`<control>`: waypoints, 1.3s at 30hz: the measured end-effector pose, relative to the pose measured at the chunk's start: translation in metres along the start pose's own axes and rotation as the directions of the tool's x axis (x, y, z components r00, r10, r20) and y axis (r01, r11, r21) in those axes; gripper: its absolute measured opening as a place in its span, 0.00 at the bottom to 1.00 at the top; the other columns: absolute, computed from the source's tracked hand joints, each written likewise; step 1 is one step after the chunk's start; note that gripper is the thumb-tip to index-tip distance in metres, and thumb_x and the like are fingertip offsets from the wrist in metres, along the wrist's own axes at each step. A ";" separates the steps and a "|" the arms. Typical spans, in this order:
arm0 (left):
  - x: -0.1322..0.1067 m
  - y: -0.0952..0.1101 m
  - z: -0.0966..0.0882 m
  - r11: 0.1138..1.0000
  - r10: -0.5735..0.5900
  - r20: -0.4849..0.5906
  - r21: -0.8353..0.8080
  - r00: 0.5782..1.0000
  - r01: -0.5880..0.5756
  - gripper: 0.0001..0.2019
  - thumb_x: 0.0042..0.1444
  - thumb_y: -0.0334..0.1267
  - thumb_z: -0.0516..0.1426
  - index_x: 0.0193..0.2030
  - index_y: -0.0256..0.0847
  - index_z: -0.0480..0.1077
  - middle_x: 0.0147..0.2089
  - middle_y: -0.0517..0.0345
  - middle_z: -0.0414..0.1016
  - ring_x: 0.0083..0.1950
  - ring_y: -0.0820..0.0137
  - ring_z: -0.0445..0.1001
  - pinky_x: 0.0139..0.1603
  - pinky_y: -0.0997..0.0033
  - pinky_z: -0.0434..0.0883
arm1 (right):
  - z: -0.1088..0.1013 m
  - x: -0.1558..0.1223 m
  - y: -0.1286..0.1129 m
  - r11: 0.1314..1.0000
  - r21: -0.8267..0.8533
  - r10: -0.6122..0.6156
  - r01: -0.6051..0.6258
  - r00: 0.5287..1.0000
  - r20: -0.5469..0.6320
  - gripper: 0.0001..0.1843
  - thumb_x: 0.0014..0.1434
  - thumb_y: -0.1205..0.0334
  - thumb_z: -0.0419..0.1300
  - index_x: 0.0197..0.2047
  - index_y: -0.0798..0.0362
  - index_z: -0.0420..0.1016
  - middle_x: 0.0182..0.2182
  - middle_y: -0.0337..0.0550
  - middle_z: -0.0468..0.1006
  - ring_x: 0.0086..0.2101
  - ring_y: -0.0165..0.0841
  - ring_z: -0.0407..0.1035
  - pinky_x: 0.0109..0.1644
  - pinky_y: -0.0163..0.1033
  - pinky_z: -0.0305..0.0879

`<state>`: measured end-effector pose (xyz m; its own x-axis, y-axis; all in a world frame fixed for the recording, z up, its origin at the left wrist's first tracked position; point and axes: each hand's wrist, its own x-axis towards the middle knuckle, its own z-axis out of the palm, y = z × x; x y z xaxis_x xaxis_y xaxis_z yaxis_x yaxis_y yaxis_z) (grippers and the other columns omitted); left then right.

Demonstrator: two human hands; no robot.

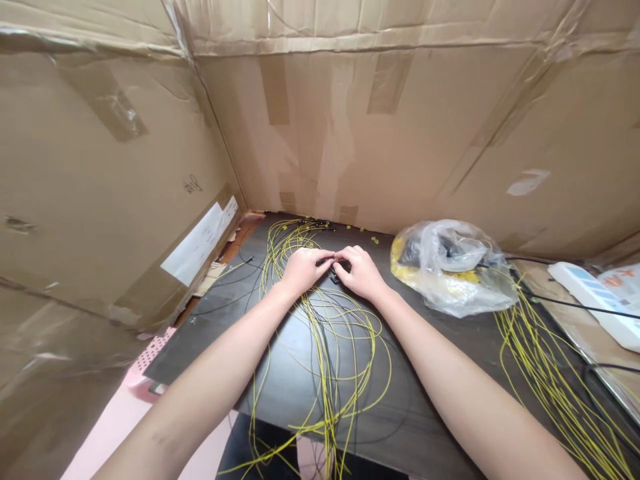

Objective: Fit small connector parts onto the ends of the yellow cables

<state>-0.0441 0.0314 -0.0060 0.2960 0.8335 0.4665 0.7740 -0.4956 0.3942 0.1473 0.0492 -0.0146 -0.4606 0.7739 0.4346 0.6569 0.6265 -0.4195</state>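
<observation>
My left hand [303, 272] and my right hand [362, 272] meet fingertip to fingertip over the dark table. Both are closed in a pinch around a small black connector [335, 275], mostly covered by the fingers. Thin yellow and black wires [327, 373] run beneath my hands and hang over the table's front edge in a loose bundle. Behind my left hand the yellow wires curve up toward their black ends [320, 225]. What exactly sits between the fingertips is too small to make out fully.
A clear plastic bag [453, 270] with black and yellow contents lies at right. Another bundle of yellow wires [545, 373] trails beside it, near a white power strip [595, 303]. Tiny yellow bits [375, 240] lie along the back. Cardboard walls [320, 133] enclose the table [425, 393].
</observation>
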 end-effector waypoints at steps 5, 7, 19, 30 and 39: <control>0.002 -0.001 0.000 0.999 0.007 -0.028 -0.052 1.000 -0.008 0.10 0.64 0.35 0.64 0.50 0.42 0.83 0.48 0.53 0.87 0.50 0.60 0.85 0.58 0.59 0.78 | -0.002 -0.001 -0.003 0.999 -0.043 -0.035 0.034 0.999 -0.026 0.11 0.70 0.63 0.58 0.46 0.54 0.82 0.41 0.50 0.82 0.44 0.43 0.69 0.51 0.48 0.66; 0.002 -0.002 0.001 0.997 0.004 -0.037 -0.075 0.999 -0.007 0.12 0.64 0.33 0.64 0.52 0.40 0.82 0.48 0.52 0.87 0.49 0.60 0.85 0.58 0.59 0.78 | -0.002 -0.001 -0.004 0.996 -0.054 -0.067 0.064 0.997 -0.046 0.12 0.71 0.63 0.58 0.48 0.54 0.83 0.42 0.51 0.83 0.45 0.43 0.69 0.52 0.48 0.66; 0.001 -0.001 0.000 0.999 -0.007 -0.054 -0.038 0.999 0.005 0.09 0.65 0.33 0.63 0.50 0.43 0.83 0.46 0.54 0.87 0.47 0.60 0.85 0.55 0.59 0.77 | 0.000 -0.002 -0.009 0.976 -0.213 -0.067 0.050 0.995 -0.073 0.14 0.72 0.61 0.56 0.48 0.55 0.82 0.42 0.52 0.82 0.45 0.45 0.67 0.50 0.48 0.64; 0.002 0.004 -0.006 0.998 0.031 0.018 0.049 0.999 -0.031 0.04 0.64 0.34 0.63 0.44 0.41 0.80 0.43 0.55 0.86 0.46 0.60 0.82 0.57 0.56 0.73 | -0.004 -0.003 -0.015 0.984 -0.179 -0.015 0.016 1.000 0.003 0.17 0.72 0.62 0.52 0.42 0.54 0.83 0.40 0.52 0.82 0.50 0.47 0.64 0.53 0.51 0.59; -0.004 0.015 -0.009 0.995 0.098 0.129 0.007 0.987 -0.100 0.05 0.60 0.35 0.61 0.41 0.41 0.80 0.46 0.53 0.82 0.52 0.58 0.79 0.60 0.55 0.71 | 0.005 0.021 0.000 0.988 -0.013 0.151 -0.154 0.980 -0.133 0.12 0.59 0.64 0.58 0.42 0.53 0.83 0.42 0.50 0.83 0.48 0.46 0.69 0.56 0.52 0.66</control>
<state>-0.0386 0.0187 0.0055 0.4404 0.8054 0.3966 0.7445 -0.5746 0.3400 0.1351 0.0659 -0.0098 -0.2727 0.8407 0.4679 0.7281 0.4982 -0.4708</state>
